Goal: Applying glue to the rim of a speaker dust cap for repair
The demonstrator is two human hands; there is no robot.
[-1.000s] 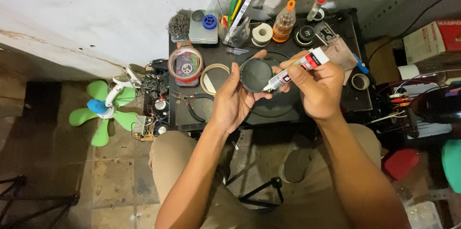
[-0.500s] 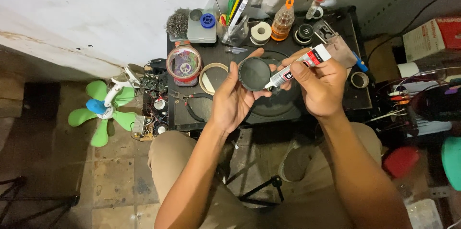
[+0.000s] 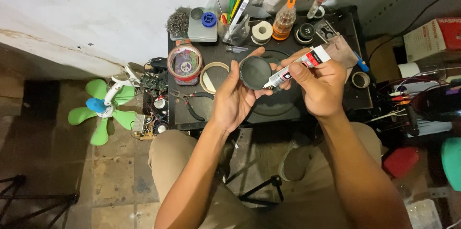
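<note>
My left hand (image 3: 234, 97) holds a dark round disc (image 3: 255, 72) upright between thumb and fingers, over the small black table (image 3: 177, 114). A white glue tube (image 3: 297, 66) with a red and black label is gripped in my right hand (image 3: 320, 87). The tube slants down to the left, and its thin nozzle touches the disc's lower right rim. Both forearms reach up from my lap.
On the table stand a round tin (image 3: 185, 64), a pale ring (image 3: 213, 76), pliers (image 3: 192, 104), a tape roll (image 3: 262, 31), an orange-capped bottle (image 3: 285, 20) and a cup of tools (image 3: 235, 18). A green fan (image 3: 103, 106) and circuit parts lie on the floor left. Boxes and cables crowd the right.
The disc and both hands have shifted slightly; the tube's nozzle has stayed at the disc's lower right rim.
</note>
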